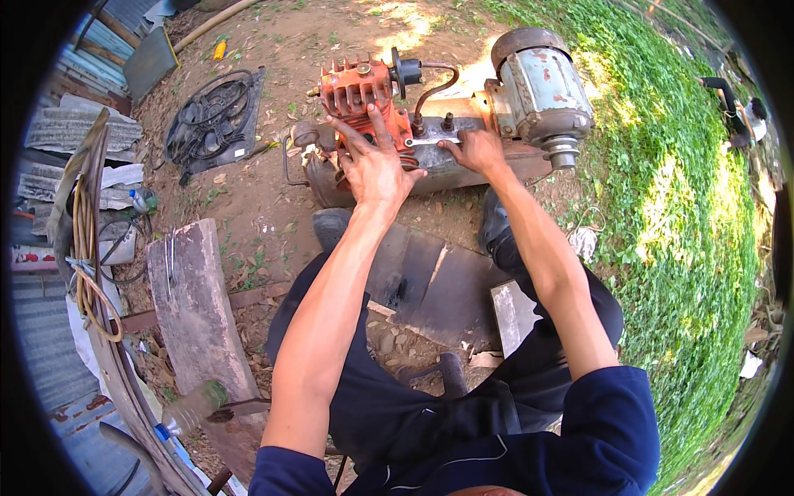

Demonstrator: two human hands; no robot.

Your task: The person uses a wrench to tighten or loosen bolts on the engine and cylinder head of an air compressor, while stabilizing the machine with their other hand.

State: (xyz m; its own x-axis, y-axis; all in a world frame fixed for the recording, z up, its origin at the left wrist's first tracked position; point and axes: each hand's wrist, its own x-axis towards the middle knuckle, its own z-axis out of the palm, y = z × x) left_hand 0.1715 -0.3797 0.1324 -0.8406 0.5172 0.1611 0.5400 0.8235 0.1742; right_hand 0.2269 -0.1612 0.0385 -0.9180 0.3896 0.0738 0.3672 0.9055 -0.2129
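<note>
My left hand (376,169) lies with fingers spread against the red finned compressor pump (357,87), and nothing shows in its grip. A silver wrench (430,140) runs level from the pump's lower right side to my right hand (481,153), which is closed around its right end. The wrench's left end meets the pump beside my left thumb; any bolt there is too small to make out. Below lies the rusty horizontal tank (447,175) that carries the pump. A dark curved pipe (437,89) joins the pump's upper right to a fitting on the tank top.
A grey-blue electric motor (542,87) with a stepped pulley sits at the tank's right end. Coiled black hose (217,116) lies on a mat to the left. A weathered plank (194,306) and corrugated sheets (83,132) stand nearer left. Grass (686,248) covers the right side.
</note>
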